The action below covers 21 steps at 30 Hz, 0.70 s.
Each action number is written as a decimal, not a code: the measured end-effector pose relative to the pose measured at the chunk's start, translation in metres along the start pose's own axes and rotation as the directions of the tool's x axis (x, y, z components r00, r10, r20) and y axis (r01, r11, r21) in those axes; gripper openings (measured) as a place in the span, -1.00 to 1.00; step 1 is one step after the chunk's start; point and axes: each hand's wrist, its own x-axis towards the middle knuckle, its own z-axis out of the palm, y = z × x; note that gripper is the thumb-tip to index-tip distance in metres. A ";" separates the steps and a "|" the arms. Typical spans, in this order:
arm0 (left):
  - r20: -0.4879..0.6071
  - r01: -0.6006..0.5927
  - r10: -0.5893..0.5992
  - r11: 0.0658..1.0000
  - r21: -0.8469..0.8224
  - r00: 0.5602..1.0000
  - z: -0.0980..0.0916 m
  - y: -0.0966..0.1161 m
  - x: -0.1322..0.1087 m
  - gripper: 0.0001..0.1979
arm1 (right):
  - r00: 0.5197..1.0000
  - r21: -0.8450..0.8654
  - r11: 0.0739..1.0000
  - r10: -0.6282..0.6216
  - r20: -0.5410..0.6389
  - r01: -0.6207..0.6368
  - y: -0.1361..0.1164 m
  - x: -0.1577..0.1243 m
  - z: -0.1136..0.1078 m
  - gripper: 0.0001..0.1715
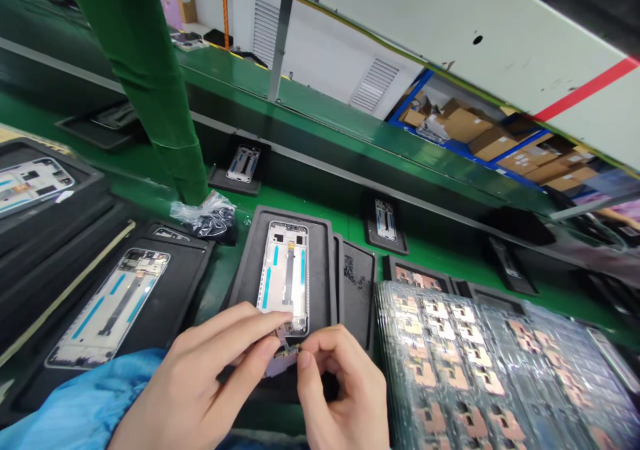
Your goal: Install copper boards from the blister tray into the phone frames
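My left hand (pixel 210 377) and my right hand (pixel 340 383) meet at the near end of a white phone frame (pixel 283 273) that lies in a black jig tray (pixel 250 263). Between the fingertips of both hands sits a small dark component (pixel 289 350), pinched from each side just at the frame's bottom edge. My left arm wears a blue sleeve (pixel 75 410). Fingers of both hands are curled and pressed together around the small part.
A clear plastic tray of several small copper-coloured parts (pixel 475 363) lies to the right. Another phone frame in a jig (pixel 113 307) is at left. A green post (pixel 150 83) and a crumpled plastic bag (pixel 210 213) stand behind. More jigs ride the green conveyor (pixel 385 223).
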 end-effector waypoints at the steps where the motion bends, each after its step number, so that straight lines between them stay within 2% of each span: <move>1: 0.008 0.032 -0.032 0.998 -0.051 0.999 0.000 0.001 0.000 -0.68 | 0.999 0.029 0.999 0.029 0.038 -0.030 0.000 0.001 -0.002 -0.73; 5: -0.045 0.203 -0.222 0.945 -0.256 0.974 0.002 0.004 0.001 -0.74 | 0.955 0.228 0.946 0.175 0.240 -0.231 -0.002 0.005 -0.013 -0.71; 7: -0.062 0.213 -0.237 0.939 -0.270 0.969 0.001 0.003 0.002 -0.76 | 0.931 0.263 0.918 0.218 0.291 -0.297 -0.003 0.006 -0.018 -0.69; 10: -0.041 0.196 -0.215 0.942 -0.272 0.976 0.001 0.003 0.004 -0.78 | 0.927 0.231 0.921 0.245 0.283 -0.313 -0.005 0.006 -0.022 -0.64; 13: -0.005 0.249 -0.268 0.901 -0.356 0.963 0.000 0.008 0.006 -0.77 | 0.944 0.176 0.953 0.194 0.266 -0.246 -0.006 0.009 -0.024 -0.58; 16: 0.119 0.336 -0.320 0.808 -0.484 0.940 -0.005 0.013 0.014 -0.80 | 0.963 0.135 0.982 0.092 0.254 -0.129 -0.008 0.014 -0.032 -0.52; 19: 0.318 0.435 -0.297 0.620 -0.652 0.900 -0.010 0.017 0.025 -0.85 | 0.984 0.178 0.984 -0.036 0.176 0.004 -0.009 0.016 -0.040 -0.57; 21: 0.397 0.506 -0.321 0.438 -0.743 0.860 -0.007 0.022 0.029 -0.83 | 0.984 0.261 0.955 -0.162 0.070 0.138 -0.009 0.015 -0.042 -0.45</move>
